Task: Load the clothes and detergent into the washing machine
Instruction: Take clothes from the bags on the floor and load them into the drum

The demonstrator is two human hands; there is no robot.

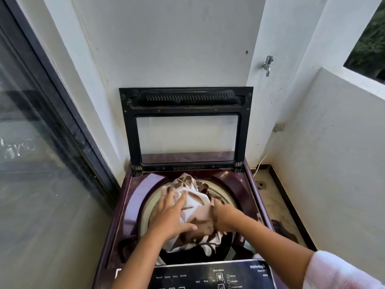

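Observation:
A purple top-loading washing machine stands in front of me with its glass lid raised against the wall. A bundle of white and brown striped clothes bulges out of the drum opening. My left hand presses on the bundle's left side with spread, fairly straight fingers. My right hand is on the bundle's right side, its fingers curled into the folds and mostly hidden. No detergent is in view.
The control panel runs along the machine's near edge. A sliding glass door is on the left. On the right are a wall tap, a low white wall, a floor drain and a dark object on the floor.

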